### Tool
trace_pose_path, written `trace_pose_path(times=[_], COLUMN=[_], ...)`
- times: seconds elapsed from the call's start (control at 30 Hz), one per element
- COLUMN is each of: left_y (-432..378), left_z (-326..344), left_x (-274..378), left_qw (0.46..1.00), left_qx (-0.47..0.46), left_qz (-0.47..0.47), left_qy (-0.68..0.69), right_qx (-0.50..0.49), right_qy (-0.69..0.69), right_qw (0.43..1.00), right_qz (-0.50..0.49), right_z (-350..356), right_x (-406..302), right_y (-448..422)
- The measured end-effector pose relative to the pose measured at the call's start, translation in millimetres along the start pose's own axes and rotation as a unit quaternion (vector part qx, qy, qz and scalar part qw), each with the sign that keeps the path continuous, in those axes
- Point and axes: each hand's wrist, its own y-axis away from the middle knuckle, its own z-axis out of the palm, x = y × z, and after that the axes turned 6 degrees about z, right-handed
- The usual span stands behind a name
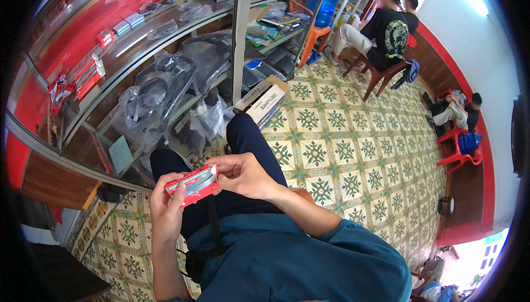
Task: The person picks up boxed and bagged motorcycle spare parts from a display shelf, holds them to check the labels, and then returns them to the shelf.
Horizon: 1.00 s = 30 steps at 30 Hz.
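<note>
A small red cardboard box [193, 186] with a grey and blue printed panel is held over my lap. My left hand [167, 196] grips its left end, the thumb lying across the printed face. At the right end, the fingers of my right hand [246, 178] pinch the box by a white end flap. Whether anything is inside the box is hidden. Below it are my knees in dark trousers [256, 149]. In front of them stands a glass display case [149, 53] with plastic-wrapped parts [165, 82] on its lower shelf.
A long printed carton [263, 97] stands on the patterned tile floor [327, 149] beyond my right knee. Two people [385, 33] sit at the back right, near a blue water bottle [327, 8] on an orange stool [314, 41]. Another person [461, 113] sits by red plastic chairs [459, 149] along the wall.
</note>
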Motion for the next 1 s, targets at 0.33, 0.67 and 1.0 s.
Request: trace_pose_path(times=[0.33,0.67,1.0], left_y=[-4.4,-6.9,-6.9], left_z=[-9.9,-19.1,-26.7], left_x=[-8.5,-1.5,-0.8], left_qw=[1.000,0.994,0.987], left_qx=[-0.017,0.020,0.005], left_qz=[0.018,-0.032,-0.020], left_qy=[0.013,0.099,0.162], right_qx=[0.024,0.083,0.090], right_qy=[0.014,-0.071,0.038], right_qw=[0.999,0.994,0.991], right_qz=[-0.027,0.015,-0.093], right_z=[3.7,12.4,23.4], right_x=[6.0,0.1,-5.0], right_y=[-4.6,-11.2,-4.7])
